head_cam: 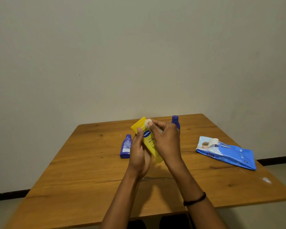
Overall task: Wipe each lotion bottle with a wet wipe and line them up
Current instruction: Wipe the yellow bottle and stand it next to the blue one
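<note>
Above a wooden table point(89, 162), the left hand point(139, 154) grips one yellow plastic lotion tube point(149, 141), tilted. The right hand point(167, 139) pinches one balled white wet wipe point(148, 122) against its cap. Two purple bottles: one lying point(126, 147) just left, one upright point(175, 120) behind. One blue wipes pack point(229, 154) lies to the right.

The tube point(150, 140) is being held above the middle of the table point(89, 162); the lying bottle point(126, 146) is sitting at its 9 o'clock, the standing bottle point(175, 122) at 1 o'clock behind, the pack point(229, 154) at 3 o'clock.
</note>
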